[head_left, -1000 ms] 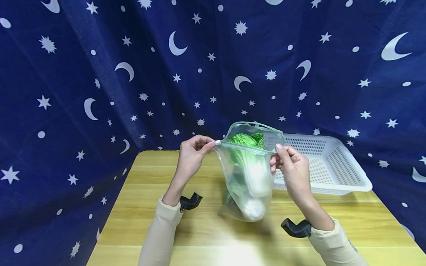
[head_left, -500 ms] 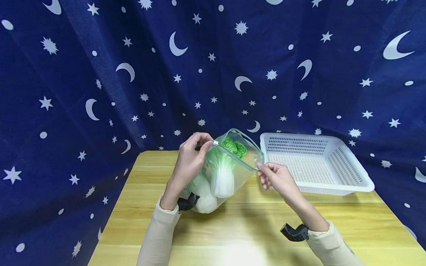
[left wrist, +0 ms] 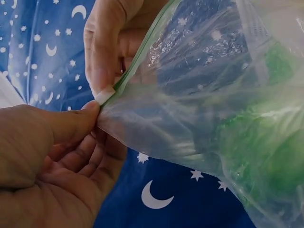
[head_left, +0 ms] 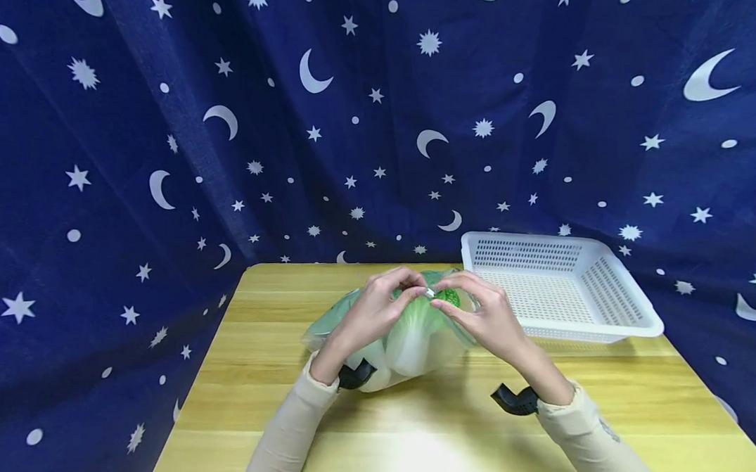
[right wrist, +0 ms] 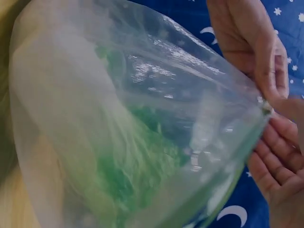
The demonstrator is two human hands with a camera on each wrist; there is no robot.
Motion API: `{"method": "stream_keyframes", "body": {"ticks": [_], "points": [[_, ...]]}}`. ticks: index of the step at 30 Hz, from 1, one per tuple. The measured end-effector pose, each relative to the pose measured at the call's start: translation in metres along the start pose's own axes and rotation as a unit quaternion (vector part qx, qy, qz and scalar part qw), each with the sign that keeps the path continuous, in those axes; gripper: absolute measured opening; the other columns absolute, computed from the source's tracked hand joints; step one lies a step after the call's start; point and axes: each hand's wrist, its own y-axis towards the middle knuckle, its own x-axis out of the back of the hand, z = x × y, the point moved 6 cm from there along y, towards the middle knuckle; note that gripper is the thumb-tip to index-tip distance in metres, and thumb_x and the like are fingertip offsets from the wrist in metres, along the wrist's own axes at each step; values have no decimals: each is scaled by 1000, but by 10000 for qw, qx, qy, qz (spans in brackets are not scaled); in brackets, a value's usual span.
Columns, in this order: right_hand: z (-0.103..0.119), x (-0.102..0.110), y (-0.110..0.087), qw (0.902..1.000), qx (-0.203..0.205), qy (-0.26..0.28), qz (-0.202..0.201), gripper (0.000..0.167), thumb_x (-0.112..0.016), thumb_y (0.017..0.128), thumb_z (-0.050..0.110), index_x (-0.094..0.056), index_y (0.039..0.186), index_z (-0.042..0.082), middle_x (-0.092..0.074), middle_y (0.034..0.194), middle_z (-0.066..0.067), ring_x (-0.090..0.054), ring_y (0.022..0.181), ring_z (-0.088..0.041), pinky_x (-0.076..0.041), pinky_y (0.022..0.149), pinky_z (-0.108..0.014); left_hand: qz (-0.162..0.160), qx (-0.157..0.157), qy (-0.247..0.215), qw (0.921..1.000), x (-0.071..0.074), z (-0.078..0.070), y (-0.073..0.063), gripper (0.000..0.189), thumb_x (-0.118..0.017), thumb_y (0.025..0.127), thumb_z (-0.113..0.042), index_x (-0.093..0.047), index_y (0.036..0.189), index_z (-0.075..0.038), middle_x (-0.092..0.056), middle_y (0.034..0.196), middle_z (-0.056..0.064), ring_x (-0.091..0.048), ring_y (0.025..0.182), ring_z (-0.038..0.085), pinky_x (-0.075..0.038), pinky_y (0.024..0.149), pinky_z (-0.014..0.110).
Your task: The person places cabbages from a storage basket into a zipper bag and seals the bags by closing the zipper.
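Observation:
A clear zip bag [head_left: 333,317] with a green sealing strip holds a Chinese cabbage [head_left: 414,341], its white stem end low on the table and its green leaves near the bag's mouth. My left hand [head_left: 375,311] pinches the bag's corner between thumb and fingers. Right beside it, my right hand [head_left: 488,316] has thumb and forefinger at the small white slider [left wrist: 105,95] on the strip. Both sets of fingertips nearly meet there. In the right wrist view the cabbage [right wrist: 128,156] shows blurred through the plastic, and fingers mostly cover the slider.
A white perforated plastic basket [head_left: 634,302] stands at the back right of the wooden table [head_left: 273,304], just past my right hand. Behind the table hangs a dark blue curtain [head_left: 360,124] with stars and moons.
The bag swung left and came down toward the table, from upright to slanting. My right hand left the far end of its mouth and joined the left hand at the slider corner.

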Motion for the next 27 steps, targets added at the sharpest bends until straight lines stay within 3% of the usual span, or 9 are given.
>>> {"method": "stream_keyframes", "body": {"ticks": [6,14,17,27], "points": [[3,-7,-2,9998,31,178,102,25,-78,74,-3,-72,94,11,-72,89,-2,-68,87,-18,-49,87,-15,62,-36,31,10000,-9,-3,-4,9,-57,97,-20,-64,97,-15,-66,92,-3,-62,84,6,-53,79,20],[1,-15,-4,9977,-104,-33,676,14,-70,86,7,-69,97,16,-68,92,6,-65,89,-9,-52,81,-23,28,26,70,10000,-7,1,-10,11,-54,98,-21,-62,99,-12,-64,95,-3,-60,85,7,-52,77,20],[-2,-18,-5,9965,-139,-96,821,11,-69,89,11,-68,97,17,-67,94,7,-64,89,-8,-54,79,-30,-179,8,91,9998,2,3,-13,11,-56,98,-19,-62,99,-10,-64,94,-1,-60,84,7,-52,75,21],[-16,-22,-6,9947,-46,-300,987,7,-66,91,12,-66,97,15,-67,96,4,-64,87,-9,-57,73,-36,-1272,73,100,9918,46,12,-21,3,-62,93,-14,-63,95,-12,-63,88,-2,-58,79,8,-50,71,22]]}}
